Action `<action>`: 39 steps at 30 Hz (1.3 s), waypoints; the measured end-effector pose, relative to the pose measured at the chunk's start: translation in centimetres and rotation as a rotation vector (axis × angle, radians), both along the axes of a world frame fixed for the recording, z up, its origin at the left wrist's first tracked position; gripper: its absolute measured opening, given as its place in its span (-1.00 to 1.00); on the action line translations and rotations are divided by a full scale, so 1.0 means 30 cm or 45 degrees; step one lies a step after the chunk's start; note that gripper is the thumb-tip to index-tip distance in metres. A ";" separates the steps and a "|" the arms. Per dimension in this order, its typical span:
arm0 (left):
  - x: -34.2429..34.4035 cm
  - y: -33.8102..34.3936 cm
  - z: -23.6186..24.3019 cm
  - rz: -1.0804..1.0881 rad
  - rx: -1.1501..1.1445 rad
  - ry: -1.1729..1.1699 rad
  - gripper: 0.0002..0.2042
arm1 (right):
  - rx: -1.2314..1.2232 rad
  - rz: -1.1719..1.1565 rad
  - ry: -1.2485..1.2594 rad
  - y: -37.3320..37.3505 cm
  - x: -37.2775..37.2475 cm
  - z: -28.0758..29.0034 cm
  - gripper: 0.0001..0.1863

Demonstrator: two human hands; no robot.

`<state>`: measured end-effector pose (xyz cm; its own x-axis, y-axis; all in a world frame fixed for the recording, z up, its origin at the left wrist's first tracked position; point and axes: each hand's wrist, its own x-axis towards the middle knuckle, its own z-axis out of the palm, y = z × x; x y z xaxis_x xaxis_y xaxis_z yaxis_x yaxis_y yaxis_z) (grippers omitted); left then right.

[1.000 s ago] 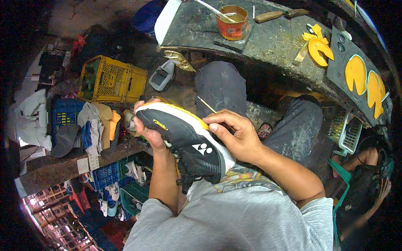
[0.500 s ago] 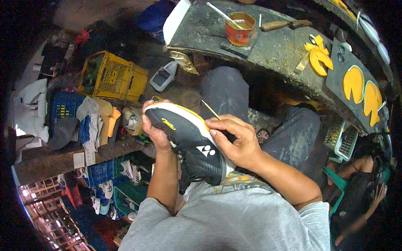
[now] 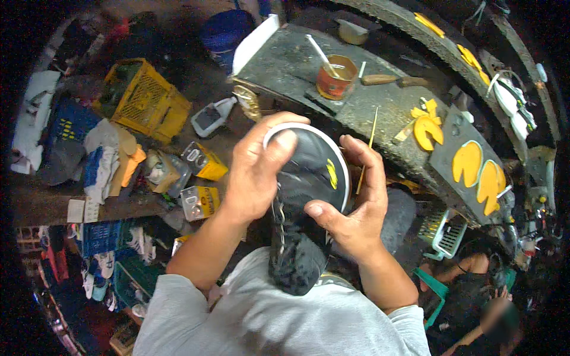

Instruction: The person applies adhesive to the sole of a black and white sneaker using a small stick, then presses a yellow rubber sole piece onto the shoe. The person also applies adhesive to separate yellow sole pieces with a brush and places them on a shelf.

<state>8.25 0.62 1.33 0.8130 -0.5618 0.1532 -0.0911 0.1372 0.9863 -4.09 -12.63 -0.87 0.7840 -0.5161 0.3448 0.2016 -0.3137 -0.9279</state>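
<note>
A black sports shoe (image 3: 309, 178) with a white sole edge and a yellow mark is held upper side up above my lap, toe pointing away. My left hand (image 3: 252, 169) grips its toe from the left, thumb pressed on the upper and fingers around the edge. On the other side, my right hand (image 3: 365, 207) has its thumb against the upper and its fingers beside the sole edge. A thin yellowish stick (image 3: 373, 133) juts up from behind the right fingers; its hold is partly hidden. The shoe's underside is out of sight.
Ahead, a dark workbench (image 3: 279, 56) bears an orange-red pot (image 3: 336, 80) with a white-handled tool and wooden-handled tools (image 3: 380, 79). Yellow sole-shaped pieces (image 3: 466, 163) lie on a dark board. A yellow crate (image 3: 145, 101) and tins (image 3: 202, 160) are left; another person (image 3: 475, 296) sits right.
The shoe has turned from slanting left to toe-forward. My left hand has shifted its thumb onto the toe. My right hand has gone from pinching the stick at the sole edge to flanking the shoe.
</note>
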 end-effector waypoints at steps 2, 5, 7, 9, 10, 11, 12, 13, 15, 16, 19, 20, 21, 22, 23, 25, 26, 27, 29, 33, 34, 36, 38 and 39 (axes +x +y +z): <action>-0.047 -0.032 0.040 -0.147 0.051 -0.085 -0.66 | 0.097 -0.052 -0.002 -0.027 -0.037 0.017 -0.19; -0.067 -0.078 0.059 -0.406 0.015 0.004 -0.60 | 0.059 -0.147 -0.030 -0.071 -0.089 0.008 -0.45; -0.061 -0.099 0.056 -0.559 -0.014 0.081 -0.56 | 0.067 -0.202 -0.066 -0.095 -0.112 -0.015 -0.48; -0.051 -0.130 0.044 -0.648 0.030 -0.081 -0.53 | 0.248 -0.184 0.002 -0.112 -0.141 -0.032 -0.48; -0.049 -0.151 0.035 -0.657 0.089 -0.275 -0.52 | 0.274 -0.177 0.011 -0.123 -0.156 -0.036 -0.47; -0.053 -0.168 0.030 -0.671 0.183 -0.450 -0.51 | 0.302 -0.174 0.011 -0.133 -0.171 -0.036 -0.46; -0.060 -0.182 0.025 -0.699 0.177 -0.512 -0.51 | 0.235 -0.177 -0.036 -0.145 -0.182 -0.036 -0.44; -0.071 -0.194 0.022 -0.724 0.154 -0.506 -0.51 | 0.164 -0.183 -0.091 -0.159 -0.192 -0.034 -0.42; -0.092 -0.208 0.021 -0.779 0.153 -0.450 -0.52 | 0.010 -0.202 -0.118 -0.184 -0.211 -0.027 -0.38; -0.089 -0.211 0.024 -0.797 0.147 -0.432 -0.51 | -0.073 -0.215 -0.095 -0.193 -0.216 -0.026 -0.36; -0.043 -0.248 0.026 -0.945 -0.027 -0.274 -0.46 | -0.071 -0.295 -0.155 -0.198 -0.216 -0.033 -0.34; -0.016 -0.242 0.030 -1.078 0.020 -0.036 -0.43 | -0.001 -0.345 -0.210 -0.192 -0.211 -0.039 -0.35; -0.002 -0.271 0.022 -1.106 -0.076 0.055 -0.50 | 0.058 -0.394 -0.262 -0.184 -0.209 -0.046 -0.36; 0.013 -0.305 0.014 -1.126 -0.153 -0.092 -0.54 | 0.101 -0.457 -0.285 -0.179 -0.200 -0.057 -0.37; 0.018 -0.332 0.004 -1.146 -0.232 -0.242 -0.58 | 0.154 -0.467 -0.344 -0.168 -0.194 -0.068 -0.36; -0.004 -0.352 -0.019 -1.142 -0.202 -0.040 -0.66 | 0.256 -0.505 -0.429 -0.142 -0.187 -0.093 -0.35; -0.034 -0.361 -0.036 -1.030 -0.223 -0.104 -0.67 | 0.373 -0.465 -0.463 -0.121 -0.188 -0.108 -0.35; -0.068 -0.363 -0.053 -0.923 -0.259 -0.153 -0.68 | 0.454 -0.450 -0.456 -0.108 -0.189 -0.123 -0.36; -0.119 -0.348 -0.088 -0.888 -0.175 -0.036 -0.69 | 0.518 -0.439 -0.434 -0.085 -0.198 -0.158 -0.37; -0.178 -0.316 -0.156 -0.865 -0.150 0.233 -0.63 | 0.503 -0.414 -0.335 -0.089 -0.240 -0.228 -0.38; -0.180 -0.315 -0.169 -0.864 -0.169 0.246 -0.61 | 0.495 -0.414 -0.326 -0.096 -0.244 -0.247 -0.39; -0.189 -0.311 -0.190 -0.892 -0.143 0.214 -0.59 | 0.529 -0.405 -0.299 -0.109 -0.263 -0.273 -0.40; -0.187 -0.309 -0.203 -0.943 -0.122 0.157 -0.56 | 0.559 -0.385 -0.308 -0.119 -0.274 -0.289 -0.40; -0.188 -0.308 -0.208 -0.922 -0.138 0.142 -0.57 | 0.564 -0.385 -0.294 -0.121 -0.279 -0.294 -0.40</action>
